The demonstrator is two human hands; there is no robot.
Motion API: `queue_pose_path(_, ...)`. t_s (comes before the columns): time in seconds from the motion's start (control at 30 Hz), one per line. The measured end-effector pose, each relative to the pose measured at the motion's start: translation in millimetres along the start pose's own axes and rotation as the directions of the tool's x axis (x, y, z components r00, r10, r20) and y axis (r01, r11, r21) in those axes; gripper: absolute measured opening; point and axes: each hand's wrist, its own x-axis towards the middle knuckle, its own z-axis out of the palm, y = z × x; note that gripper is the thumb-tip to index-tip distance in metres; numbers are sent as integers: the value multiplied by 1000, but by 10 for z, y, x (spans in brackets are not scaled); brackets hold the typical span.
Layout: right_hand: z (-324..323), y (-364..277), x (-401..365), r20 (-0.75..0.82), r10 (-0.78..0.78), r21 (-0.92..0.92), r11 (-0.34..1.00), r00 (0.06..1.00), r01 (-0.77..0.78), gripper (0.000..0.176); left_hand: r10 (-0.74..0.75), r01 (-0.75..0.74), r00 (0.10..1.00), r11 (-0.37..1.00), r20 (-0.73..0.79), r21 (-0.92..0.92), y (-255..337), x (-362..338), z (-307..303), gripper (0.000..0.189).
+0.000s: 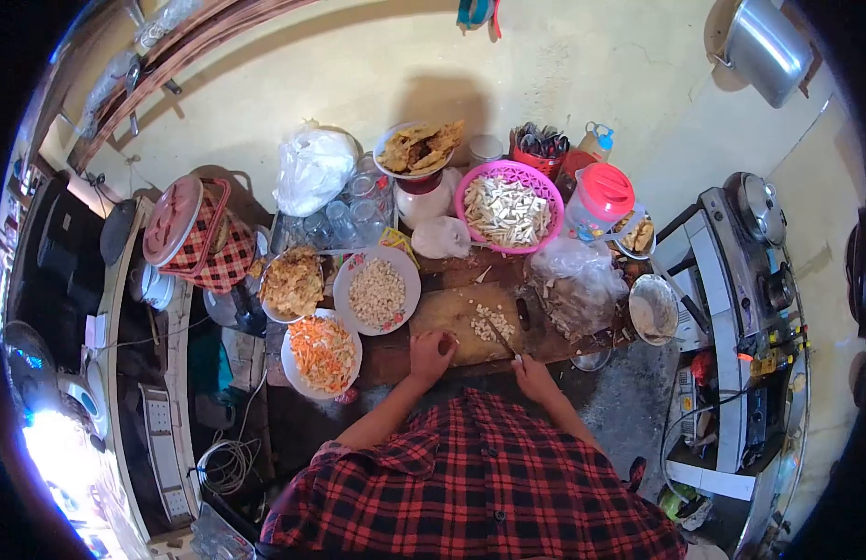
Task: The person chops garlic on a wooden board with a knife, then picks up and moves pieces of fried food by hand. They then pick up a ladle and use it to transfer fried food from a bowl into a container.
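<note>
On the wooden cutting board lies a small heap of pale diced pieces. My right hand is closed around the handle of a knife, whose blade reaches across the heap. My left hand rests at the board's left edge with its fingers curled; whatever it may hold is too small to make out. Beside the board, a white plate bears more pale diced pieces. Below that plate, another one carries shredded orange and white pieces. Pale cut sticks fill a pink basket behind the board.
Fried food sits in a bowl at left and a raised bowl at the back. Glasses stand behind the plates. A plastic bag, a red-lidded jug and a bowl are at right, near a stove.
</note>
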Motion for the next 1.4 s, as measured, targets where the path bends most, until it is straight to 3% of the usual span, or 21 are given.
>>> queue_pose_path(0.07,-72,37,-29,25,43,19,999,999,-44,31,132,-131,989,991,63,-13,19,97,72,19)
queue_pose_path(0.2,-146,70,-14,12,71,38,997,997,-71,30,213,-210,972,977,100,-40,64,326,279,19)
queue_pose_path(0.27,-174,73,46,-25,73,52,996,997,-71,30,285,-254,951,941,119,-225,259,589,119,22)
queue_pose_path(0.37,-316,3,139,18,96,66,993,995,-97,32,274,-267,962,942,3,-204,469,1175,58,24)
queue_pose_path(0.43,-332,30,211,22,105,71,992,994,-106,32,229,-220,973,933,1,-285,575,1626,102,26)
queue_pose_path(0.5,-336,61,264,24,115,73,991,993,-116,33,251,-260,966,931,-67,-257,594,2107,263,25)
queue_pose_path(0.6,-349,9,303,-39,118,55,992,992,-115,30,175,-157,981,970,86,-188,553,2719,428,25)
queue_pose_path(0.67,-441,-106,309,15,156,95,983,988,-157,30,249,-252,968,962,-41,-102,337,3029,717,26)
queue_pose_path(0.7,-439,-99,312,4,167,95,981,986,-167,30,258,-260,965,959,-35,-112,369,3110,719,26)
queue_pose_path(0.77,-421,-77,289,-16,161,127,979,987,-158,30,43,-69,976,991,215,112,429,3235,724,27)
queue_pose_path(0.83,-462,-81,297,-7,172,114,979,985,-170,30,25,-72,966,982,258,173,515,3311,722,28)
queue_pose_path(0.9,-453,-65,299,16,180,104,978,983,-181,29,-8,-68,954,968,300,243,499,3356,757,29)
queue_pose_path(1.0,-430,-58,316,25,194,90,977,981,-195,30,99,-171,955,953,280,249,357,3368,867,25)
queue_pose_path(1.07,-486,-152,316,54,190,56,980,980,-193,35,207,-207,978,978,36,-1,376,3318,868,20)
queue_pose_path(1.1,-497,-185,325,59,187,54,980,981,-190,35,202,-202,979,979,33,1,459,3253,792,20)
queue_pose_path(1.17,-484,-240,332,125,226,45,971,966,-233,36,211,-242,970,897,-124,-369,733,3009,473,16)
queue_pose_path(1.23,-378,-221,316,137,172,17,984,976,-176,38,143,-183,983,856,-117,-483,751,2605,281,17)
queue_pose_path(1.3,-267,-184,317,148,114,-8,993,982,-114,39,50,-81,996,873,-77,-482,635,2076,101,18)
queue_pose_path(1.37,-147,-159,330,330,21,-13,1000,944,-17,43,-90,67,996,817,-12,-572,386,1545,78,15)
queue_pose_path(1.4,-42,-96,343,339,12,-12,1000,941,-9,43,-119,74,992,846,-51,-527,311,1319,11,15)
